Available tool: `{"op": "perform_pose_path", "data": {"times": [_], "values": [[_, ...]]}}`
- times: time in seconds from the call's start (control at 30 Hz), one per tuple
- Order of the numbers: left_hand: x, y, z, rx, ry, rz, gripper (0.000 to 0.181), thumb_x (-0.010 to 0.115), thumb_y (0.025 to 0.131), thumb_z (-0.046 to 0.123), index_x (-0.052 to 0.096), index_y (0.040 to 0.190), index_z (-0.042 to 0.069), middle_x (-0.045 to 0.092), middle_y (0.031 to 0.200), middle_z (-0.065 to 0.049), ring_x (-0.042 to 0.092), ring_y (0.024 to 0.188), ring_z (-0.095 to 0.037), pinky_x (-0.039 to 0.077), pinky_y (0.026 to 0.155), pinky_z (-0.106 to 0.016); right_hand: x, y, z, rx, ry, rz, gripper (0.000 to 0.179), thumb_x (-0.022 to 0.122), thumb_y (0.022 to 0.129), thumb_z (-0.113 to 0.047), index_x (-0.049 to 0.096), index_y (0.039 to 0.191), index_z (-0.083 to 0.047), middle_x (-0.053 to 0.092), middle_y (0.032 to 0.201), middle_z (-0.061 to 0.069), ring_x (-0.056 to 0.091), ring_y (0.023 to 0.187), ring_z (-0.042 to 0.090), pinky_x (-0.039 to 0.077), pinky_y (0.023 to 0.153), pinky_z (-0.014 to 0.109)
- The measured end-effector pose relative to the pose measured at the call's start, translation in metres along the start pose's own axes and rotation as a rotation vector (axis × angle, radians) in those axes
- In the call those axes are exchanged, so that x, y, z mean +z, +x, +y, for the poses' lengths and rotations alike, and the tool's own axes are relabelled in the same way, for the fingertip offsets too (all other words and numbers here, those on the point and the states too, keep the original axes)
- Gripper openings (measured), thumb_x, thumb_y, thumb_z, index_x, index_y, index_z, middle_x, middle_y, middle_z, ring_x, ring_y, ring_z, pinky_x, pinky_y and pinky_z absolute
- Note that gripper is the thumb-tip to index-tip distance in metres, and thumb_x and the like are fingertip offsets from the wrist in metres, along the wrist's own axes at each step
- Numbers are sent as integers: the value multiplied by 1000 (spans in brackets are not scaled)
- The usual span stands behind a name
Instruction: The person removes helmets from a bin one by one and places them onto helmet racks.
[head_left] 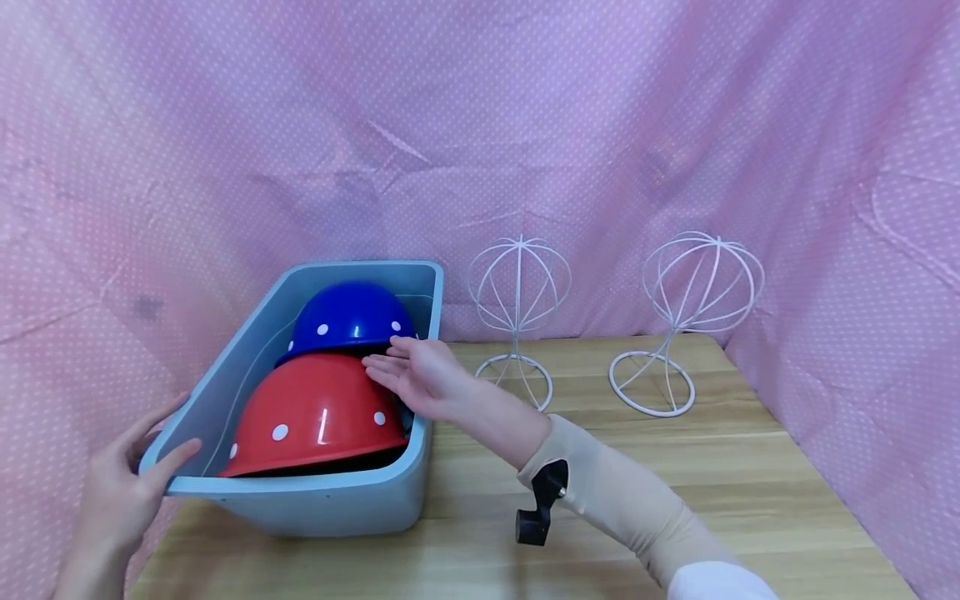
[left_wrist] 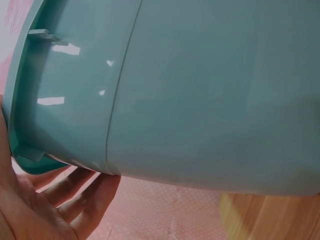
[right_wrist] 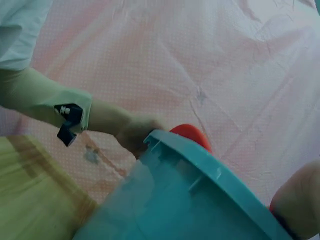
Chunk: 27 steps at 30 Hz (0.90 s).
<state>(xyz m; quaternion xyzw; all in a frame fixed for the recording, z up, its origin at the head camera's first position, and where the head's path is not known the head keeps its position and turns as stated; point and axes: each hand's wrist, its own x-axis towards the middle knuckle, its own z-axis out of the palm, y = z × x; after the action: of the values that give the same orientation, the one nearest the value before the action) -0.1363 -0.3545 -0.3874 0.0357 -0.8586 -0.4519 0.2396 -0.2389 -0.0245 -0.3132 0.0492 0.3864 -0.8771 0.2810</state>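
A light blue plastic bin [head_left: 337, 482] stands on the left side of the table, tilted toward its near left corner. Inside it, a red hard hat [head_left: 315, 404] with white dots lies in front of a blue hard hat [head_left: 352, 312]. My left hand [head_left: 123, 492] grips the bin's rim at that corner, thumb on top. In the left wrist view its fingers [left_wrist: 95, 200] curve under the outer wall. Over the bin's right rim reaches my right hand [head_left: 423, 375], fingers extended, fingertips right at the blue hat's lower edge and beside the red dome.
Two white wire stands with round cage tops, one upright [head_left: 517, 321] and one leaning right [head_left: 675, 325], stand right of the bin. Pink dotted cloth [head_left: 525, 125] hangs behind and around the wooden table [head_left: 712, 483]. A black mount [head_left: 542, 504] sits on my right forearm.
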Motion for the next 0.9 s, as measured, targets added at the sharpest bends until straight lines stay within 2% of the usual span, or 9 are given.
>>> {"op": "perform_pose_path", "data": {"times": [0.07, 0.3, 0.53, 0.7, 0.9], "values": [[1, 0, 0, 6, -6, 5, 65, 75, 93, -2, 59, 153, 15, 62, 96, 41, 65, 74, 16, 52, 60, -10, 3, 2, 1, -23, 13, 23, 62, 41, 114, -13, 13, 167, 7, 31, 169, 31, 31, 160, 44, 30, 129, 46], [3, 0, -1, 22, -16, 7, 64, 74, 93, -4, 59, 153, 14, 62, 97, 41, 66, 75, 17, 52, 59, -10, 17, 10, 10, -93, -38, 92, 70, 45, 112, -7, 5, 168, 6, 20, 174, 30, 21, 163, 46, 26, 130, 49], [4, 1, -1, 22, -27, 32, 64, 73, 92, -6, 60, 152, 11, 64, 96, 40, 66, 77, 17, 52, 61, -9, 31, 28, 6, -88, 62, 157, 67, 47, 112, -7, 13, 169, 1, 31, 170, 29, 35, 157, 49, 35, 125, 50], [4, 2, 0, 34, -37, 47, 63, 72, 92, -8, 60, 151, 9, 65, 96, 39, 66, 78, 18, 52, 62, -9, 30, 47, 6, -89, 121, 195, 65, 45, 113, -6, 14, 169, 0, 34, 167, 32, 38, 155, 50, 39, 122, 51], [5, 2, -3, 36, -35, 58, 62, 72, 91, -9, 62, 150, 9, 65, 95, 39, 66, 77, 18, 51, 63, -8, 27, 63, 7, -123, 85, 258, 60, 45, 112, -4, 22, 167, 4, 43, 161, 35, 49, 147, 51, 47, 114, 53]]}}
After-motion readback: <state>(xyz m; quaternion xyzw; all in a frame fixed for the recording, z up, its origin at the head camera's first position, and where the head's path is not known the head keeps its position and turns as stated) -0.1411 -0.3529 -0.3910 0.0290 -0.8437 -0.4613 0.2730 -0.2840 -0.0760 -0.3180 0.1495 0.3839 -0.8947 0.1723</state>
